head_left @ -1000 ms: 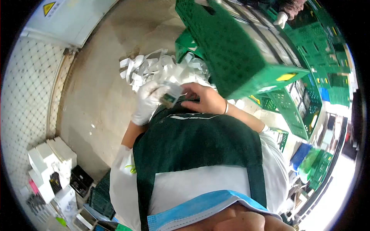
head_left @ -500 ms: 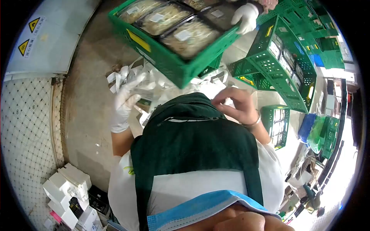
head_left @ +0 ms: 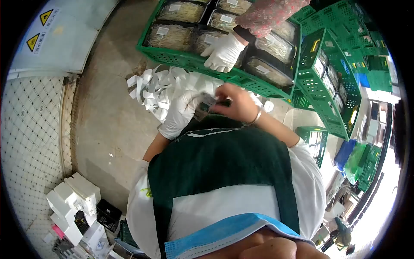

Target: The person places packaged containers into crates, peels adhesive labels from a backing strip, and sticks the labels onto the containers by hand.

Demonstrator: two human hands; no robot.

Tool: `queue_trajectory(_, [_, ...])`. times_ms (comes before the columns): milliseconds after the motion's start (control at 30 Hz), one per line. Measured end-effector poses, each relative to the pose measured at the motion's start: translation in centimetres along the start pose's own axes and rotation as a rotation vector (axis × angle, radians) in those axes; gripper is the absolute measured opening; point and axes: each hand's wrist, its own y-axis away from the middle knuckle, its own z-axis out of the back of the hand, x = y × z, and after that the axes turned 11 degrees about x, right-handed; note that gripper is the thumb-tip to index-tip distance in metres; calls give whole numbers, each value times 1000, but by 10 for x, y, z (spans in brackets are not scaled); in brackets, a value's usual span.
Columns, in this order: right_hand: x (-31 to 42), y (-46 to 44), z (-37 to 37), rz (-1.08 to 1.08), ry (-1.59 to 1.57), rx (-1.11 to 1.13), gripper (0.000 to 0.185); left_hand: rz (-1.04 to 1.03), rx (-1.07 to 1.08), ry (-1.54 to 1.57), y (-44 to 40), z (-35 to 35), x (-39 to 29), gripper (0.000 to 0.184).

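My gloved left hand (head_left: 180,113) is closed around the edge of a small, dark, shiny flat piece (head_left: 204,107) with pale markings; its exact kind cannot be made out. At that piece's right edge, my bare right hand (head_left: 238,102) has its fingers bent and pinched together; what lies between them is hidden. Just beyond my hands is a green crate (head_left: 185,56) with clear-topped black trays (head_left: 172,36) of pale, stringy food, each bearing a white label. Another person's gloved hand (head_left: 224,54), below a flowered sleeve (head_left: 271,15), rests over the trays.
A heap of white strips (head_left: 161,88) lies on the floor before the crate. More green crates (head_left: 330,82) are stacked at the right. White boxes (head_left: 71,198) and a black basket (head_left: 108,214) stand at lower left, near a quilted wall (head_left: 32,138).
The green crate has come down level in front of me, and the other person's hand has moved over its trays. My hands have come together at the small dark piece.
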Motion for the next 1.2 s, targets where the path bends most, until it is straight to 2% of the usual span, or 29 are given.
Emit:
queue_trajectory(67, [-56,7,28,41,323,-288,30,85,-77,-7,-6,7,-10,18])
queue_trajectory(100, [-70,12,56,-62,507,-364,33,87,-105,23,-10,11,3,19])
queue_trajectory(133, [-84,19,80,-272,698,-318,43,88,-126,34,-16,12,5,18])
queue_trajectory(167, [-107,29,94,-331,771,-227,53,92,-149,42,-20,12,6,18])
queue_trajectory(200, [-133,39,99,-489,830,-16,59,97,-158,41,-24,11,8,18])
queue_trajectory(300, [-183,39,125,-295,716,-57,47,114,-199,79,-37,10,11,17])
queue_trajectory(333, [-185,33,139,-368,456,-59,37,111,-247,119,-41,9,10,16])
queue_trajectory(367, [-188,26,157,-405,330,-18,31,105,-293,159,-46,9,9,15])
queue_trajectory(433, [-202,16,187,-513,75,185,29,133,-303,213,-56,12,8,15])
queue_trajectory(500, [-223,11,191,-465,9,187,29,175,-318,326,-63,13,9,13])
queue_trajectory(567, [-245,5,186,-511,-16,283,29,192,-355,337,-69,11,11,13])
queue_trajectory(600, [-239,3,182,-592,-53,273,27,145,-375,218,-74,11,9,13])
queue_trajectory(633, [-240,0,174,-542,-1,236,26,99,-394,97,-79,11,4,14])
queue_trajectory(667, [-239,2,165,-549,316,132,27,135,-373,38,-80,11,-4,19])
queue_trajectory(700, [-204,-1,153,-542,629,23,29,145,-390,40,-83,8,-16,19])
queue_trajectory(733, [-194,-3,147,-229,789,-122,31,121,-344,199,-87,5,-27,24])
queue_trajectory(767, [-171,-10,145,-177,874,-201,31,91,-307,356,-88,5,-32,30])
queue_trajectory(800, [-163,-19,141,-143,796,-212,33,29,-204,487,-87,10,-11,39])
queue_trajectory(833, [-156,-30,136,-108,712,-217,36,-21,-249,229,-89,9,-13,35])
queue_trajectory(900, [-129,-62,113,-226,-94,56,42,29,-136,244,-92,16,-7,32])
queue_trajectory(933, [-104,-79,101,-113,-187,158,46,97,-115,234,-91,20,-11,28])
queue_trajectory(967, [-85,-96,90,40,-161,262,48,157,-90,226,-91,27,-19,25])
queue_trajectory(1067, [-55,-131,63,17,-139,362,38,236,-123,105,-78,54,-21,18])
queue_trajectory(1100, [-48,-142,61,-78,-113,472,31,277,-110,41,-73,64,-18,16])
queue_trajectory(1133, [-44,-152,58,-176,-85,579,25,164,-161,-16,-65,72,-6,14])
queue_trajectory(1167, [-44,-162,56,-15,-124,323,16,160,-163,-11,-60,79,1,14])
queue_trajectory(1200, [-33,-181,70,21,20,168,14,137,-228,143,-55,85,6,13])
